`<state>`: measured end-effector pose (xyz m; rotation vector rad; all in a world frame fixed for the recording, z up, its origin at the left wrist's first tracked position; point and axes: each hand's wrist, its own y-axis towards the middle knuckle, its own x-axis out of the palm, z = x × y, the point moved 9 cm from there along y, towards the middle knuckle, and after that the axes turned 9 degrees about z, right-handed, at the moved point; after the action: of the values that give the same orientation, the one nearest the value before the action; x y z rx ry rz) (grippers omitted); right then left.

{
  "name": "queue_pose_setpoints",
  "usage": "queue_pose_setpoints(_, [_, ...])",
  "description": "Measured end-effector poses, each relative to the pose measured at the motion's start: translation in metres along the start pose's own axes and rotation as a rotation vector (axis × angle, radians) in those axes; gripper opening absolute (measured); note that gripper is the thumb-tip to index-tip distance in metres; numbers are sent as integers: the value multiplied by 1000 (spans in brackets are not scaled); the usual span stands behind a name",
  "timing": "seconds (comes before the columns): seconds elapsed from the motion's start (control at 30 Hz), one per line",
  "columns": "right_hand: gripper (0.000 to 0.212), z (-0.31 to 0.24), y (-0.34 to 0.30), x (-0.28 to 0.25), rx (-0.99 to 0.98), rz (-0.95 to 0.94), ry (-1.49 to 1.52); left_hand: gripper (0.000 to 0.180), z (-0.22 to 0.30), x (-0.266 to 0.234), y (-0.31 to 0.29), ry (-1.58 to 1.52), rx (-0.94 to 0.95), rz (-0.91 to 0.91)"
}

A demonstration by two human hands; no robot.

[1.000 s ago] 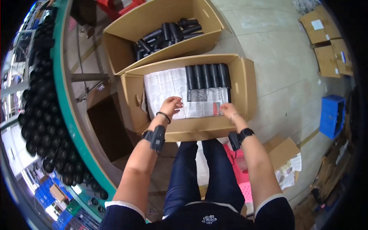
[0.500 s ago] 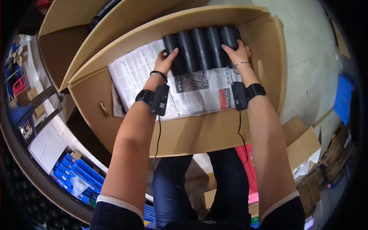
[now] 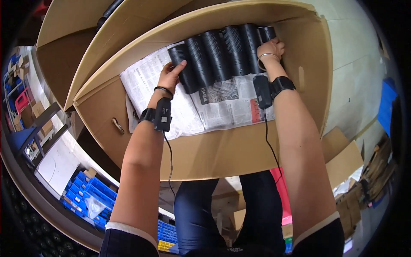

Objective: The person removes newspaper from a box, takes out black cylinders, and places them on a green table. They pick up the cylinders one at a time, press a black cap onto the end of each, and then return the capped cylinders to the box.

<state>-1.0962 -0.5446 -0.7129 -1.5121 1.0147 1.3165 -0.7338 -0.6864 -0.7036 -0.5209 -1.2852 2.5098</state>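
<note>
Several black cylinders (image 3: 214, 55) with a finely dotted surface lie side by side on newspaper (image 3: 220, 111) inside a large cardboard box (image 3: 222, 158). My left hand (image 3: 171, 75) grips the leftmost cylinder (image 3: 181, 70), its thumb on top and its fingers at the outer side. At the other end of the row, my right hand (image 3: 270, 50) is curled over the rightmost cylinder (image 3: 266, 33), hiding its near part. The right fingertips are partly hidden.
Another open carton (image 3: 64, 55) with dark items stands at the left. Blue plastic bins (image 3: 92, 192) are at the lower left, beside a dark metal frame (image 3: 32, 132). Loose cardboard (image 3: 344, 156) lies on the right. A thin cable (image 3: 269, 141) hangs from each wrist device.
My left hand has moved left with the leftmost cylinder, and the row is wider, with one more cylinder showing. My right hand has curled over the right end.
</note>
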Motion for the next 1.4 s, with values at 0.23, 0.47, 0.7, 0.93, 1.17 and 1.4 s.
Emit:
queue_pose_setpoints(0.23, [27,-22,5,-22,-320,51,-66,53,8,19,-1,-307,7,-224])
queue_pose_setpoints(0.47, [55,-52,-37,-86,-556,-11,81,49,18,23,-6,-309,55,-258])
queue_pose_setpoints(0.7, [100,-51,-31,-33,-347,-646,644,72,34,58,-22,-277,88,-332])
queue_pose_setpoints(0.93, [96,-67,-76,-5,-122,-1028,993,79,20,59,-26,-339,-30,-294])
queue_pose_setpoints(1.17, [87,-56,-100,7,68,-1284,1106,72,-12,60,-24,-509,-235,-337])
queue_pose_setpoints(1.4, [78,-40,-134,-4,141,-1287,1305,75,-24,51,-50,-548,-178,-482])
